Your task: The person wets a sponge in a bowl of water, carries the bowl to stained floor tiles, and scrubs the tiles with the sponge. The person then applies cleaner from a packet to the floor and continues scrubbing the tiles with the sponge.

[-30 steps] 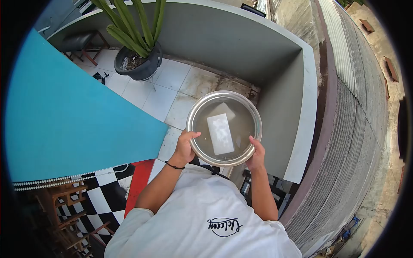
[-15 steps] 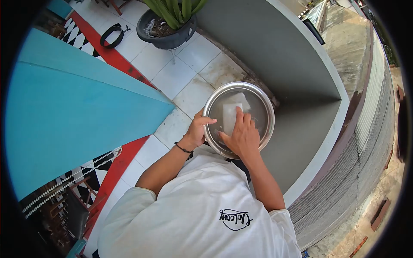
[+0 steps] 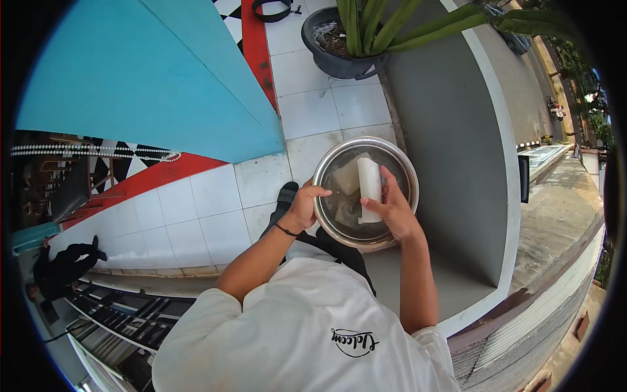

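In the head view, the person looks down on a round metal basin held in front of the waist, close to the white T-shirt. The left hand grips the basin's side, with the thumb laid over the rim and the fingers mostly hidden beneath or behind it; this hold probably steadies the vessel, perhaps against the body, so that the other arm is free. The right hand is closed around a white block, thumb on one side and fingers on the other, and stands it at a tilt inside the basin, showing a narrow face upward. Pinching it across its thickness likely gives a firmer hold, since the surface looks smooth and may be slippery. Whether its lower edge touches the bottom cannot be told. Beside it lie a pale slab and another pale piece, in what seems to be cloudy water; the raised rim would keep that from spilling. Just beyond the basin is a white tiled floor, with a grey wall to the right and a potted plant further off, likely set against that wall to leave the walkway passable.
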`<act>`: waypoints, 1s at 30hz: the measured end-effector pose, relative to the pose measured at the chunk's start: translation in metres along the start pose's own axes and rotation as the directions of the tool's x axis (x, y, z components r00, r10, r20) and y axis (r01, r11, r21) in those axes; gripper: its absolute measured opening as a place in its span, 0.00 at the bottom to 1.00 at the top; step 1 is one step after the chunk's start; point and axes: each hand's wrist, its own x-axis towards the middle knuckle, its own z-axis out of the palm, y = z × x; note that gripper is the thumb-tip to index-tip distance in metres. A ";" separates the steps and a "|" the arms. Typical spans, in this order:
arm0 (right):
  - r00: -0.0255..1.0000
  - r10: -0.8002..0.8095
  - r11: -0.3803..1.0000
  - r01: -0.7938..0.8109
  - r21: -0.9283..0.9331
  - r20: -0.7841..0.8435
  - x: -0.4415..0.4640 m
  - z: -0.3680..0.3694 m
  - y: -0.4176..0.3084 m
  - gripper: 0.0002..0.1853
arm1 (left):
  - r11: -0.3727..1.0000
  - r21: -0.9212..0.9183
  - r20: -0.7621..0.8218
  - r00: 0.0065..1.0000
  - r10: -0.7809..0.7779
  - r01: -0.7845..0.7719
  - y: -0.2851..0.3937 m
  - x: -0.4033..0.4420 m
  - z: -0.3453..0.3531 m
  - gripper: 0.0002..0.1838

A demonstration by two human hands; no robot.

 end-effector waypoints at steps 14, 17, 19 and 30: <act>0.979 -0.056 0.885 -0.042 0.463 0.196 0.043 0.051 -0.069 0.36 | 0.997 -0.030 0.010 0.997 0.078 -0.078 0.046 0.030 -0.029 0.32; 0.972 -0.051 0.851 -0.078 0.520 0.229 0.062 0.056 -0.040 0.30 | 0.998 0.002 0.000 0.998 0.068 -0.068 0.052 0.038 -0.043 0.33; 0.975 -0.062 0.796 -0.080 0.600 0.213 0.075 0.058 -0.014 0.25 | 0.999 0.004 -0.004 0.999 0.048 -0.048 0.052 0.047 -0.056 0.33; 0.989 0.054 0.922 0.004 0.387 -0.137 0.095 0.072 0.001 0.25 | 0.998 0.041 0.016 0.999 -0.044 0.043 0.056 0.064 -0.071 0.30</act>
